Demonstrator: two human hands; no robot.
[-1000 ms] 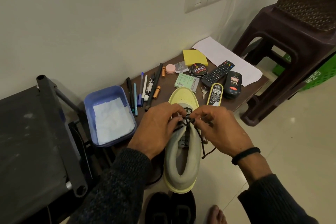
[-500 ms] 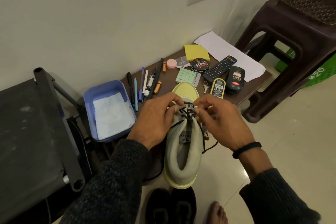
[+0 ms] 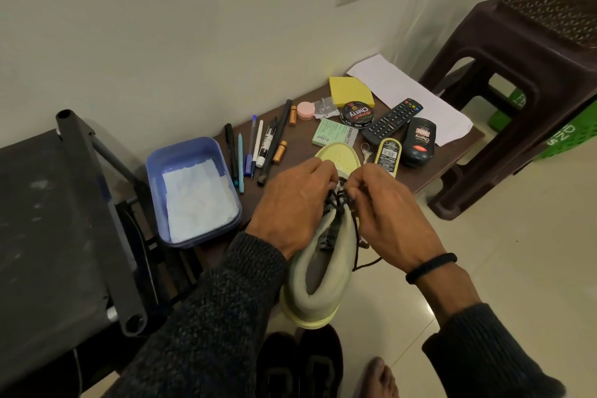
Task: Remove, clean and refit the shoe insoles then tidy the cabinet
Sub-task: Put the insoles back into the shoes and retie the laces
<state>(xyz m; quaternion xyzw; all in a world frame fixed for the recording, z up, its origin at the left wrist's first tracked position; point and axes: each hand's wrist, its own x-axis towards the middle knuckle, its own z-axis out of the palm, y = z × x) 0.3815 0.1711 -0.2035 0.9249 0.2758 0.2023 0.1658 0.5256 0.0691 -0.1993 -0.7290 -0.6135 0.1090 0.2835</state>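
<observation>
Head view: the pale grey-green knit shoe with yellow sole point(image 3: 318, 271) rests toe-first on the low brown wooden table point(image 3: 429, 168). The left hand point(image 3: 292, 207) and the right hand point(image 3: 389, 208), fingers curled, pinch its black laces point(image 3: 339, 200). Left of the shoe sits a blue plastic tub point(image 3: 190, 191).

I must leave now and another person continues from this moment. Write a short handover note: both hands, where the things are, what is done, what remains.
Left hand and right hand: both pinch the black laces of the pale green shoe, which is held over the low table's near edge, toe toward the wall.
Blue tub with white paper inside stands left of the pens; polish tin and polish bottle lie behind the shoe.
Done: cannot tell whether the insole is refitted.
Left: finish the laces, tidy the table's items. A black pair of shoes waits on the floor.
</observation>
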